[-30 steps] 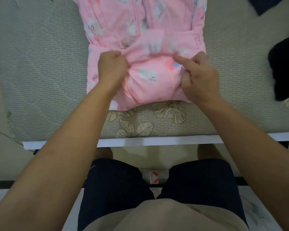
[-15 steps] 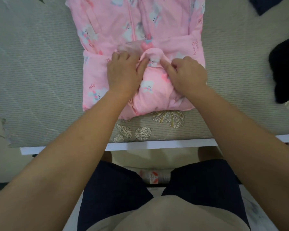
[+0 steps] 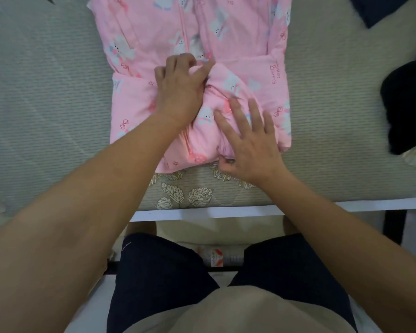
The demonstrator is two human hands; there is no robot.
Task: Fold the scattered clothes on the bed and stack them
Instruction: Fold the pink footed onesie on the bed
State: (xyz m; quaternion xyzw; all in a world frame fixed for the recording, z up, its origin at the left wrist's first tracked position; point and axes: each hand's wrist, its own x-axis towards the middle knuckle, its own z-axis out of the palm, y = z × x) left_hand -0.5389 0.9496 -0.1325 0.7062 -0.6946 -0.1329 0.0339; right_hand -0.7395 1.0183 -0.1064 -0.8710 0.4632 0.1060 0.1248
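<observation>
Looking down through the head camera, the only view here, a pink garment point(image 3: 226, 32) printed with bunnies is lying flat on the bed point(image 3: 46, 92) at twelve o'clock from the person, its near hem close to the white bed frame point(image 3: 226, 210). The lower part is being bunched into a soft roll at the middle.

The left hand point(image 3: 178, 92) is gripping the far end of that roll, fingers curled into the cloth and thumb lying along the fold. The right hand point(image 3: 252, 150) is lying released on the near part of the roll, its fingers point(image 3: 255, 111) spread straight and pressing the cloth down, not clasping it.

At three o'clock from the pink piece a black garment point(image 3: 406, 104) is waiting in a heap, well apart. At one o'clock a corner of navy cloth point(image 3: 375, 8) is showing. A bottle point(image 3: 219, 257) is lying on the floor between the person's legs.

The pink cloth is looking thin, light and limp, so it is likely springing open wherever nothing is holding it. I would be taking it by the two ends of the fold, or by the side edges, and smoothing it with flat palms. Judging by the loose clothes around, most of the job is yet to come.
</observation>
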